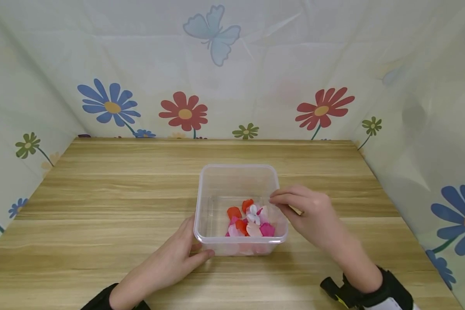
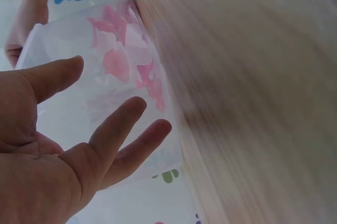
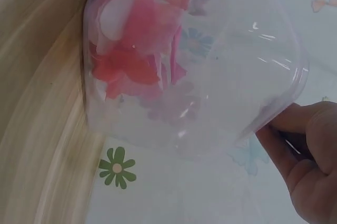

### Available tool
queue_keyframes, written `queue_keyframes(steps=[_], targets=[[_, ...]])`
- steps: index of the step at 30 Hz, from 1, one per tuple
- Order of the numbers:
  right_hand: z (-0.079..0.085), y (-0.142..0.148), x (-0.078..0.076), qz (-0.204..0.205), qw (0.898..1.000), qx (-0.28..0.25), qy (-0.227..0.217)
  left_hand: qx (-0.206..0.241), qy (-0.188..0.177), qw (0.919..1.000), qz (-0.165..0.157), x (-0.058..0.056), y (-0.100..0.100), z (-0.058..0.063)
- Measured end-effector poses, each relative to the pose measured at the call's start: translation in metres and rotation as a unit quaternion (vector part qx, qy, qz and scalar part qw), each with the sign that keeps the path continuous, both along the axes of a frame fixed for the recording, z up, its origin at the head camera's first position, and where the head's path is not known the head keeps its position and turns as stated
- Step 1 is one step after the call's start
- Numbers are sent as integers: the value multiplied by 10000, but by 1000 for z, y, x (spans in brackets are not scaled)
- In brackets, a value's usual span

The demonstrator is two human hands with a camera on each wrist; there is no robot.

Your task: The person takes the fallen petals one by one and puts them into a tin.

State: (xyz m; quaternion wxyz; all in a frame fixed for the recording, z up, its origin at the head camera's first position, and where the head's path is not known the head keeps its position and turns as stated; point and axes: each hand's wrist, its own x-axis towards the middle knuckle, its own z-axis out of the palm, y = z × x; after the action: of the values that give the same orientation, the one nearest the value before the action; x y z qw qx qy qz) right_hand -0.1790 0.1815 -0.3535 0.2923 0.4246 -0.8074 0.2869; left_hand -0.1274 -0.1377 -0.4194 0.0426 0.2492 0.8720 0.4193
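A clear plastic container (image 1: 238, 181) without a lid stands on the table, and its wall (image 2: 63, 113) fills much of the left wrist view. Red, pink and white artificial petals (image 1: 252, 224) lie in a loose heap inside, towards its near right part. My left hand (image 1: 178, 254) rests against the left side and near left corner, fingers spread and fairly straight. With its fingertips on the right rim, my right hand (image 1: 310, 211) pinches the edge between thumb and fingers. Seen from the right wrist, that hand (image 3: 310, 150) is at the rim, fingertips partly hidden.
The wooden table (image 1: 120, 193) extends around the container. Behind and at both sides hangs a pale curtain (image 1: 139, 51) printed with flowers and a butterfly. A black wrist strap (image 1: 387, 288) is on the right forearm.
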Motion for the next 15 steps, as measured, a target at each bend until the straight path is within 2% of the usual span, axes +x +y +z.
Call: queue_keyframes(steps=[6,15], targets=[[-1,-4,3,446,9983,287,-256,-58,14,10000,19,0,0,0],[-3,-3,3,582,9971,459,-151,-34,21,10000,-1,0,-1,-1]])
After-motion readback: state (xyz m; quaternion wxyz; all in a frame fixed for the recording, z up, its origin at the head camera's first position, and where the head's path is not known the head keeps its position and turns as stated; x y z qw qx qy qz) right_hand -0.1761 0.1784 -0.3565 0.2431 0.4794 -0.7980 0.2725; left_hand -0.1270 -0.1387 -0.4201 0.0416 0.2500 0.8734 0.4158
